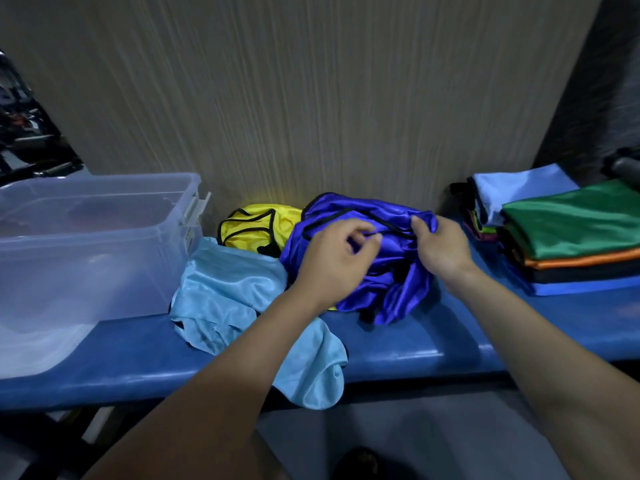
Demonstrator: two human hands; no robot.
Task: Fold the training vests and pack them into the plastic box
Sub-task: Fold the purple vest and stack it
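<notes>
A crumpled royal-blue vest point(381, 282) with black trim lies in the middle of the blue bench point(433, 344). My left hand point(332, 261) pinches its black-trimmed edge, and my right hand point(440, 244) grips the same edge a little to the right. A light-blue vest point(228, 289) lies crumpled to the left and hangs over the bench's front edge. Behind both sits a yellow vest point(256, 226) with black trim. The clear plastic box point(104, 237) stands open at the left end of the bench.
A stack of folded vests point(568, 233), green on top with orange, black and blue below, sits at the right end. A wood-grain wall point(311, 98) rises directly behind the bench. Dark equipment point(24, 126) shows at the far left.
</notes>
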